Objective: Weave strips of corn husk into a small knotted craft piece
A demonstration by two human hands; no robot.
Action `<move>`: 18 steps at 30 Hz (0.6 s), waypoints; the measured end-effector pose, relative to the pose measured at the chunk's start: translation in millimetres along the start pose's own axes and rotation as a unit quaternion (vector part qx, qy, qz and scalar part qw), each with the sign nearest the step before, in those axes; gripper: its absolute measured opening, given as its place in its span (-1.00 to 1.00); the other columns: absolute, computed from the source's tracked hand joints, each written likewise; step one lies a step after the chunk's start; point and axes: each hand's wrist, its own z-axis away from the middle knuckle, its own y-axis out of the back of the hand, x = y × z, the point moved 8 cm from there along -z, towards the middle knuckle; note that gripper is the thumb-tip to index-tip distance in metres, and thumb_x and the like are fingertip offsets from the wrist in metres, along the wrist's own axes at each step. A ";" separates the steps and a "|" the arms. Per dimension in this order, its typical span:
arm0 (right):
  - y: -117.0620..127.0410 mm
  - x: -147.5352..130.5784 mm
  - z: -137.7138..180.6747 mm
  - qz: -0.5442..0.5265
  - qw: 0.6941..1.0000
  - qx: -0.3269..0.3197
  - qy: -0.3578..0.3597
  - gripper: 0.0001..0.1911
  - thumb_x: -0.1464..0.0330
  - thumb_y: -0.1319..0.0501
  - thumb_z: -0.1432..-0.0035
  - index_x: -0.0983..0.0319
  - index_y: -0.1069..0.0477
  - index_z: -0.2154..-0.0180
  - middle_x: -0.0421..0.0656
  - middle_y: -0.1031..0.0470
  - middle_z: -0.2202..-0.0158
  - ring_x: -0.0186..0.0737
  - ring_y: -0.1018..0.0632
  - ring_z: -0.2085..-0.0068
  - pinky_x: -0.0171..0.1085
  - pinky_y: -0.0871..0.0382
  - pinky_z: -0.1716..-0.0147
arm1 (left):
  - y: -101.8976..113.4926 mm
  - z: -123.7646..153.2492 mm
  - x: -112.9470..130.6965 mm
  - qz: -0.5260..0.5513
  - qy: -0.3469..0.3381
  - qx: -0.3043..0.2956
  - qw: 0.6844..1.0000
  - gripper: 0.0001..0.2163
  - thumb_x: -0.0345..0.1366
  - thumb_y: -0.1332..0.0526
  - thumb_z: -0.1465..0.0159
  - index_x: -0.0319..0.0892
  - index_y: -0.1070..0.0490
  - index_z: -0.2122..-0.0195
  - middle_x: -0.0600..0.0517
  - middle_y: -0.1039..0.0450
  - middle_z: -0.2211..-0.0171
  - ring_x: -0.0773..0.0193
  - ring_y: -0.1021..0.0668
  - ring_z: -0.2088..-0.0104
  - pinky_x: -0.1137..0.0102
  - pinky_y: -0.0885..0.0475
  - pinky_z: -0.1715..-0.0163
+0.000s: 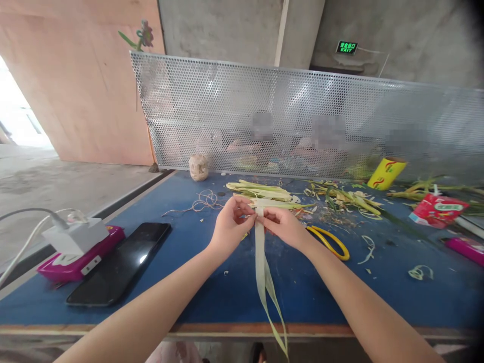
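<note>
Loose tails of the leaf strip (260,247) hang unworked while we pinch its top between left hand (230,225) and right hand (284,225).

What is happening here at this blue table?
A person holds a long pale leaf strip between both hands: the left hand and the right hand pinch its upper end above the blue table, and the rest hangs down past the table edge. More leaves lie behind the hands, yellow scissors at the right, a phone at the left.
</note>
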 end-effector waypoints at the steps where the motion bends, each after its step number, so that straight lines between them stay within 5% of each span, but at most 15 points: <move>1: 0.0 0.0 -0.1 0.006 1.000 0.003 0.001 -0.72 0.15 -0.18 -0.03 0.23 -0.29 0.49 -0.26 -0.31 0.61 -0.36 -0.33 0.58 -0.35 -0.17 0.58 | -1.1 0.5 0.8 -0.004 -0.005 -0.003 1.000 -0.74 -0.52 -0.27 0.07 -0.20 -0.30 0.34 0.13 -0.34 0.51 0.42 -0.47 0.44 0.53 -0.37 0.44; 8: -1.0 -1.4 1.9 0.006 1.000 -0.023 -0.005 -0.67 0.14 -0.18 -0.03 0.22 -0.24 0.57 -0.28 -0.30 0.68 -0.40 -0.30 0.64 -0.37 -0.15 0.62 | -0.6 0.7 -12.3 0.033 0.067 0.000 0.997 -0.58 -0.41 -0.31 0.03 -0.18 -0.25 0.12 0.03 -0.45 0.37 0.37 -0.52 0.44 0.46 -0.41 0.44; 12: -3.1 2.9 2.5 -0.007 0.999 -0.033 -0.025 -0.67 0.15 -0.17 -0.04 0.23 -0.22 0.58 -0.27 -0.32 0.68 -0.42 -0.27 0.66 -0.39 -0.11 0.66 | -5.3 2.2 -25.2 0.066 0.136 -0.032 0.988 -0.56 -0.39 -0.32 0.03 -0.23 -0.28 0.10 0.06 -0.48 0.50 0.38 -0.51 0.49 0.46 -0.41 0.45; 18: -2.6 -0.3 3.1 0.010 1.000 -0.026 -0.011 -0.74 0.18 -0.14 -0.08 0.22 -0.27 0.51 -0.25 -0.33 0.62 -0.40 -0.31 0.63 -0.37 -0.14 0.65 | -2.7 0.9 -22.4 0.050 0.113 -0.042 0.991 -0.51 -0.45 -0.31 0.06 -0.23 -0.24 0.07 0.08 -0.46 0.51 0.37 -0.50 0.51 0.43 -0.42 0.46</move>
